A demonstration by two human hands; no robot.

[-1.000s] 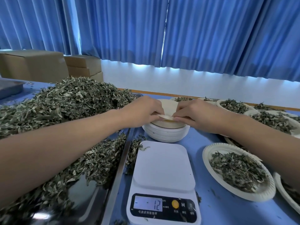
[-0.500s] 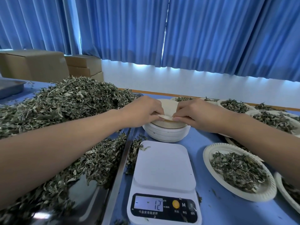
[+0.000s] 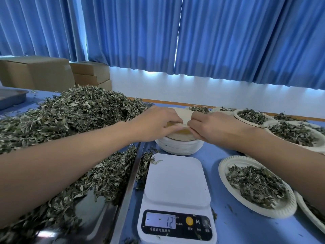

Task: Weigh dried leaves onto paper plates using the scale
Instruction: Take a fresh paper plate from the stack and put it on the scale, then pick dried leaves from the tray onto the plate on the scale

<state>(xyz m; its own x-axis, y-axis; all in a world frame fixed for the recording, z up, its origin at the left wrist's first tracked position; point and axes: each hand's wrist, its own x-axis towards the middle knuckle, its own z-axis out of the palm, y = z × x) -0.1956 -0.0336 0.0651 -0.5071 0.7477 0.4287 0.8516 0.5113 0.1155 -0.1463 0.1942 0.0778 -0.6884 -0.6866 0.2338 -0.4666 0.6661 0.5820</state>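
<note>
Little has moved in the last second. Your left hand and right hand stay at the stack of paper plates, and the top plate has its near edge raised only slightly more.

In the head view, the fingers of both hands pinch the top plate's rim to work it free of the stack. The stack sits on the blue counter just behind the scale. The scale's platform is bare and its display reads 12.

The dried leaves lie heaped on the metal tray to your left, and a few have spilled beside the scale. To your right a filled plate sits near the scale, with more filled plates behind it.

Several portions look done, and this round is only at its start. As I judge it, you have yet to free the plate, set it on the scale and add leaves up to weight.
</note>
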